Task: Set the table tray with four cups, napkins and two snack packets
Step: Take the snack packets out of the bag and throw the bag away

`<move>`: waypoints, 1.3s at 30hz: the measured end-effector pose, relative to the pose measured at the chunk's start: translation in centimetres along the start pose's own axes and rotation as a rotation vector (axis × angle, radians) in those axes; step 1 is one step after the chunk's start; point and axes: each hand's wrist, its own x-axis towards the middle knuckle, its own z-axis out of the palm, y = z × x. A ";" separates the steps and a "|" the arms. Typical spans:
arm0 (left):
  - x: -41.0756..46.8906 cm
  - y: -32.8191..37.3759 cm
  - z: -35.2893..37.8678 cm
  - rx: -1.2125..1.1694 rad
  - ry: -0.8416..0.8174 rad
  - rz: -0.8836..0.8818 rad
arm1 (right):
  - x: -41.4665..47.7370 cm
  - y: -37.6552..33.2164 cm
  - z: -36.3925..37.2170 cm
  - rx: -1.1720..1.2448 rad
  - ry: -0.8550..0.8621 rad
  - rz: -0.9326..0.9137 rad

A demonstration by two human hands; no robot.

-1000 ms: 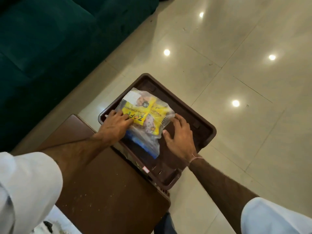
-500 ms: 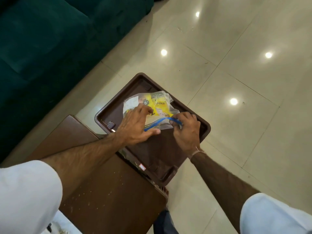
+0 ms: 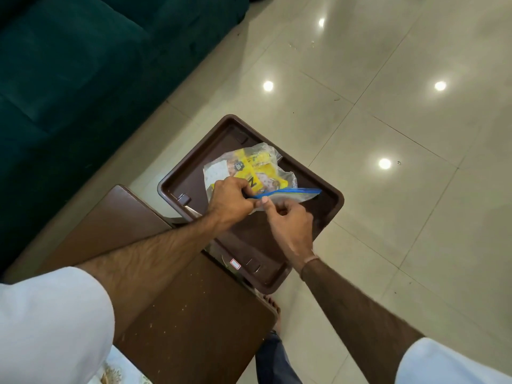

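A brown plastic table tray stands at the end of a brown wooden table. On the tray lies a clear zip bag with a blue seal strip, and yellow snack packets show through it. My left hand pinches the near left end of the blue strip. My right hand pinches the same strip just to the right of it, fingers touching the left hand's. No cups or napkins are in view.
A dark green sofa fills the upper left. Glossy beige floor tiles surround the tray on the right and far side. A foot shows under the table's right edge.
Both hands went from pressing flat on the bag to gripping its blue seal strip. The bag has shifted toward the tray's far right, and my hands have come together at its near left corner.
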 end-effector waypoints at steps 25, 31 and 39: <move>-3.9 1.4 1.9 -0.530 0.300 -0.587 | -0.8 0.2 2.4 0.256 0.103 0.125; -3.5 2.2 1.5 -0.392 0.468 -0.536 | -1.5 0.4 2.8 0.123 0.248 0.163; -3.5 1.0 -1.6 -0.160 0.388 0.051 | -2.4 4.7 1.3 0.147 0.270 0.343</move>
